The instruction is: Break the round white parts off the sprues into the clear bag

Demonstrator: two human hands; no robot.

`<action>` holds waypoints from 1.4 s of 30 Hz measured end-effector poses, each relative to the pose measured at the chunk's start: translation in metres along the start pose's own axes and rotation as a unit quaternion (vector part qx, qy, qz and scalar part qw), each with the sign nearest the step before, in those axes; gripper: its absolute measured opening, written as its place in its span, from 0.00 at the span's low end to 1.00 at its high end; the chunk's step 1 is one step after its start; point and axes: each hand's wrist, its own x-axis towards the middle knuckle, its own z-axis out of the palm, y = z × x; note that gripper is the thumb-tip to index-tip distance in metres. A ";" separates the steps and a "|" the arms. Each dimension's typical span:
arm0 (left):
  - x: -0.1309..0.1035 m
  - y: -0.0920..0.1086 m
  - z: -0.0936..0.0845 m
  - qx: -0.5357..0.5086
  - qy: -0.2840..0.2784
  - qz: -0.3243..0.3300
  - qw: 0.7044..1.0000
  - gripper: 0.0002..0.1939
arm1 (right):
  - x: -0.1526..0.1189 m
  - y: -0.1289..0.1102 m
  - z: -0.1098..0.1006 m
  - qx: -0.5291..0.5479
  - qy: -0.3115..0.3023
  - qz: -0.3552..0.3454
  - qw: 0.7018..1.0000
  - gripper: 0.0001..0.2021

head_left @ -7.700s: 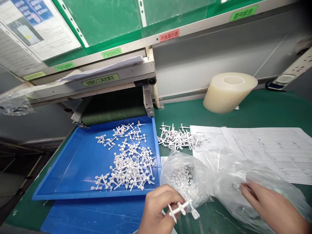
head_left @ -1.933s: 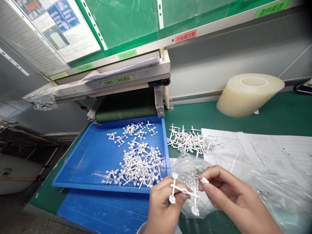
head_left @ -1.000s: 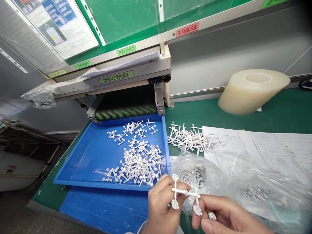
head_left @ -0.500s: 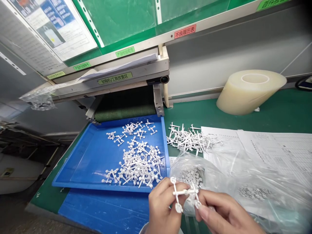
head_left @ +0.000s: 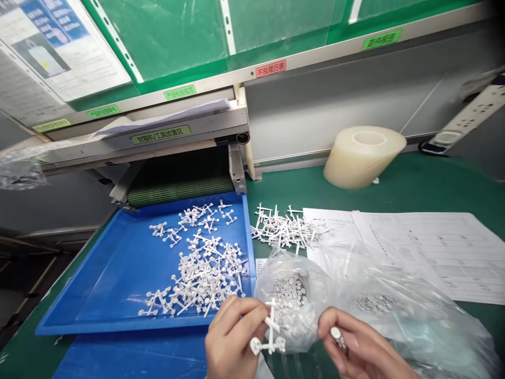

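Observation:
My left hand [head_left: 235, 337] pinches a branched white plastic sprue [head_left: 272, 329], with two round discs at its lower end. Apart from it, on the right, my right hand [head_left: 361, 345] is curled around small round white plastic pieces [head_left: 337, 335]; how many is hidden by the fingers. Between and behind the hands lies a clear plastic bag [head_left: 315, 295] with many small round pieces inside. To the left, a blue tray [head_left: 114, 263] holds a heap of white sprues with discs [head_left: 211, 273]. Beyond the bag is a pile of bare white sprue sticks [head_left: 286, 226] on the green table.
A conveyor belt [head_left: 181, 189] ends above the tray's far edge. Farther right stand a large roll of clear tape [head_left: 347, 163] and a power strip [head_left: 465, 118]. Printed sheets [head_left: 434, 247] lie under the bags. A second heap of pieces [head_left: 376, 303] shows through plastic at right.
My hands have moved apart. The sprue has turned in my left hand and shows discs at one end only; small round pieces are now in my right hand. The view has swung right.

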 end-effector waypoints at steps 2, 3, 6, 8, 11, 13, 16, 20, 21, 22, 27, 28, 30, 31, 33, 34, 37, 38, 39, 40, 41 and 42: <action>0.000 -0.001 0.002 -0.046 -0.027 -0.070 0.996 0.07 | -0.006 0.005 -0.021 -0.032 0.071 0.028 0.997 0.20; 0.000 -0.002 0.004 -0.065 -0.044 -0.105 0.991 0.07 | -0.009 0.006 -0.032 -0.094 0.122 0.026 0.988 0.20; -0.002 -0.001 0.011 -0.113 -0.085 -0.177 0.974 0.08 | -0.018 0.008 -0.066 -0.366 0.276 -0.033 0.888 0.15; -0.003 0.001 0.018 -0.147 -0.100 -0.195 0.965 0.10 | -0.019 0.009 -0.083 -0.523 0.318 -0.068 0.788 0.12; -0.004 0.006 0.025 -0.190 -0.113 -0.209 0.953 0.10 | -0.015 0.010 -0.093 -0.674 0.306 -0.113 0.663 0.16; -0.004 0.008 0.027 -0.228 -0.112 -0.231 0.939 0.09 | -0.012 0.008 -0.086 -0.730 0.282 -0.124 0.610 0.18; -0.005 0.008 0.028 -0.285 -0.095 -0.262 0.917 0.10 | -0.010 -0.002 -0.058 -0.734 0.245 -0.083 0.628 0.18; -0.005 0.005 0.024 -0.216 -0.083 -0.198 0.953 0.08 | -0.008 -0.019 -0.006 -0.562 0.162 -0.103 0.805 0.14; -0.004 0.005 0.023 -0.190 -0.079 -0.171 0.964 0.09 | -0.006 -0.022 0.005 -0.500 0.131 -0.105 0.850 0.14; -0.004 0.005 0.022 -0.169 -0.077 -0.145 0.972 0.09 | -0.004 -0.025 0.014 -0.438 0.094 -0.103 0.888 0.15; -0.006 0.005 0.023 -0.109 -0.064 -0.069 0.990 0.12 | 0.011 -0.027 0.027 -0.233 0.053 -0.060 0.969 0.18; -0.008 0.004 0.024 -0.100 -0.064 -0.068 0.991 0.12 | 0.013 -0.027 0.027 -0.218 0.051 -0.057 0.973 0.18; -0.010 0.004 0.025 -0.090 -0.070 -0.069 0.991 0.13 | 0.016 -0.026 0.026 -0.190 0.042 -0.057 0.979 0.18; -0.010 0.003 0.025 -0.087 -0.075 -0.067 0.991 0.13 | 0.016 -0.026 0.026 -0.174 0.039 -0.055 0.982 0.18; -0.009 0.003 0.025 -0.096 -0.081 -0.060 0.990 0.14 | 0.018 -0.025 0.025 -0.136 0.033 -0.051 0.989 0.18; -0.008 0.003 0.024 -0.111 -0.079 -0.057 0.989 0.14 | 0.018 -0.024 0.024 -0.115 0.030 -0.049 0.992 0.19; -0.002 0.003 0.022 -0.176 -0.087 -0.065 0.978 0.13 | 0.021 -0.020 0.022 -0.056 0.016 -0.048 0.997 0.18; 0.000 0.003 0.021 -0.193 -0.092 -0.068 0.975 0.13 | 0.022 -0.019 0.022 -0.036 0.008 -0.042 0.998 0.18; 0.001 0.003 0.020 -0.204 -0.096 -0.068 0.972 0.12 | 0.023 -0.018 0.021 -0.013 -0.003 -0.031 0.999 0.17; 0.002 0.003 0.020 -0.210 -0.100 -0.063 0.971 0.12 | 0.024 -0.017 0.021 0.011 -0.019 -0.017 1.000 0.17; 0.003 0.003 0.019 -0.213 -0.100 -0.056 0.970 0.12 | 0.025 -0.016 0.021 0.033 -0.038 -0.001 0.999 0.16; 0.003 0.003 0.019 -0.213 -0.098 -0.051 0.971 0.12 | 0.026 -0.016 0.021 0.047 -0.053 0.011 0.997 0.16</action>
